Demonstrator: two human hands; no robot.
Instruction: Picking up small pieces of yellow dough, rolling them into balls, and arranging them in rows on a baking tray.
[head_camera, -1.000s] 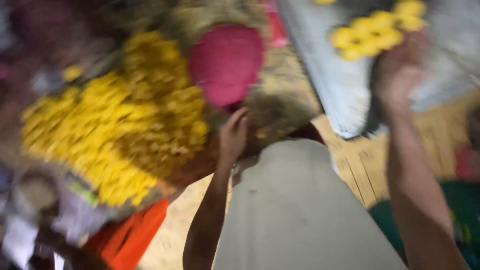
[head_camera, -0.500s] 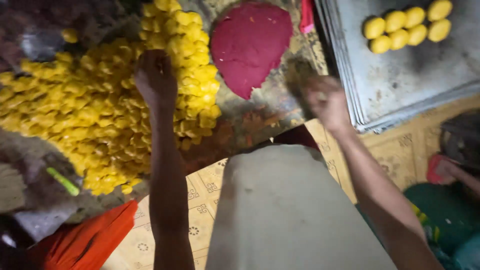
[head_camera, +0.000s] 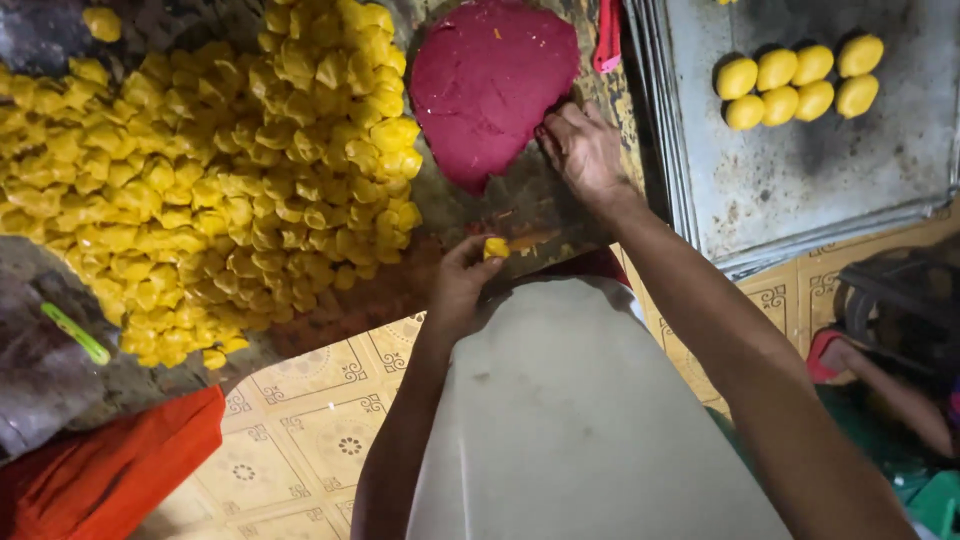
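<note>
Looking down past a pale grey-white garment that fills the near lower middle, the view takes in a floor of cream tiles with brown ornamental patterns and, at the lower left, a fold of bright orange cloth.

Just beyond the garment's upper edge, the left hand is pinched around a small yellow dough piece, held between thumb and fingertips over the near edge of the dark, stained desk.

Farther on, the right hand rests with fingers curled at the right rim of a flat, rounded slab of dark pink dough, touching it; whether it grips any dough cannot be told.

To the left of the slab, a broad heap of small yellow dough lumps covers most of the desk, its near edge reaching toward the floor tiles. A thin green stick lies on the dark surface at the left, just beside the heap.

At the far right, a grey metal baking tray carries seven smooth yellow dough balls set close together in two rows. A narrow red-pink object lies between the pink slab and the tray.
</note>
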